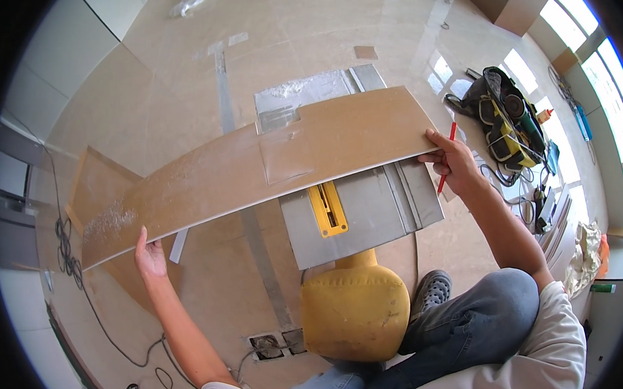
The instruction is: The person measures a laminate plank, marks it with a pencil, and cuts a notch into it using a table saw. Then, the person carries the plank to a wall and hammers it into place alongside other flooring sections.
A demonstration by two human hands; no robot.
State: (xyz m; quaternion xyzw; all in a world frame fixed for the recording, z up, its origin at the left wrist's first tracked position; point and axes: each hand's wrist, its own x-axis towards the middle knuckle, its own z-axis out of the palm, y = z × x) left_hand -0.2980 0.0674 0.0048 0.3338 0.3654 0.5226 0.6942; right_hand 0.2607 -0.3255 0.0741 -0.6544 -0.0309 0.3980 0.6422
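A long brown board (212,175) with a white near edge spans my two hands, tilted down toward the left. Its far edge has a step cut into it, and pencil-like lines show beside the step. White dust lies on its left end. My left hand (150,258) grips the near edge close to that end, thumb on top. My right hand (454,160) pinches the right end and also holds a red pencil (453,131) between its fingers. The board covers the middle of a grey table saw (355,224), whose yellow insert (328,209) with a slot shows in front.
A yellow rounded, seat-like piece (356,312) stands between the saw and my legs. Another brown board (99,170) lies at the left near a dark cord (64,250). At the right sits a tool bag (508,117) with power tools. Floor recesses (266,346) lie near left.
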